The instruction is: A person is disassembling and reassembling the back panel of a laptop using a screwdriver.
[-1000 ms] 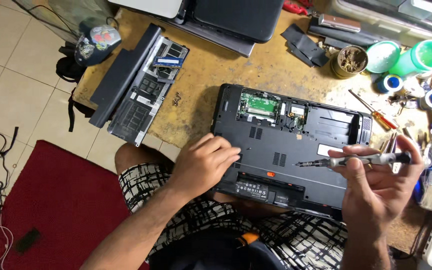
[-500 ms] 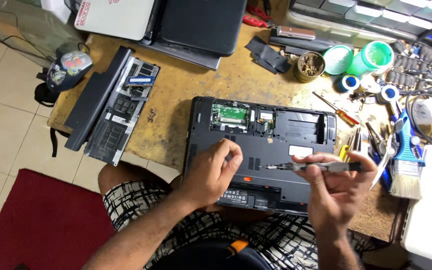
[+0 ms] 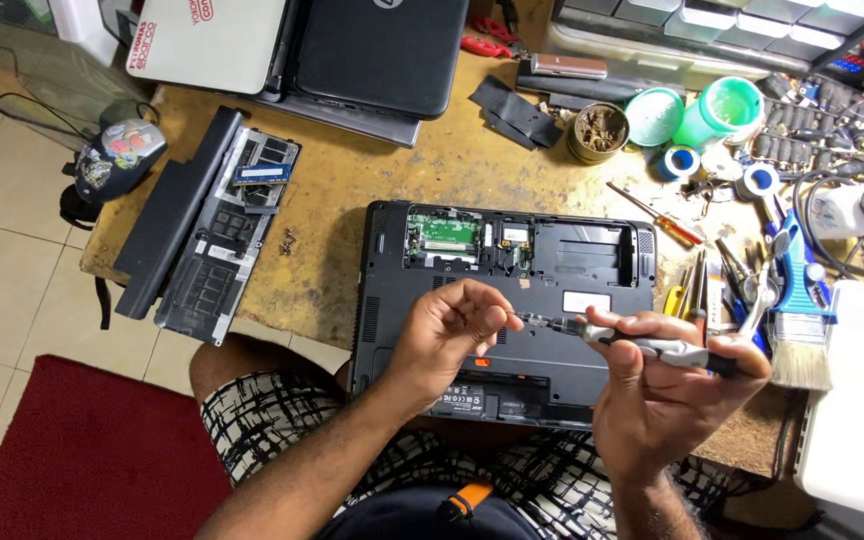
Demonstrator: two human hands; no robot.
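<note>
A black laptop (image 3: 562, 270) lies bottom-up on the wooden workbench (image 3: 352, 190), its back cover off and a green circuit board showing. My right hand (image 3: 667, 400) grips a grey and black screwdriver (image 3: 652, 347), held level above the laptop with the tip pointing left. My left hand (image 3: 452, 335) hovers over the laptop's front half, its fingertips pinched at the screwdriver's tip. Whether a screw sits between the fingers is too small to tell.
A removed black cover panel (image 3: 207, 225) with a memory stick on it lies at the left, small screws (image 3: 289, 240) beside it. Closed laptops (image 3: 372, 50) are stacked at the back. Screwdrivers, a brush (image 3: 797, 320), tape rolls and green tubs (image 3: 722, 105) crowd the right. A red mat (image 3: 92, 460) covers the floor.
My left hand lifted off the laptop's base and came up to the screwdriver's tip. The view shifted, so the laptop now sits more central.
</note>
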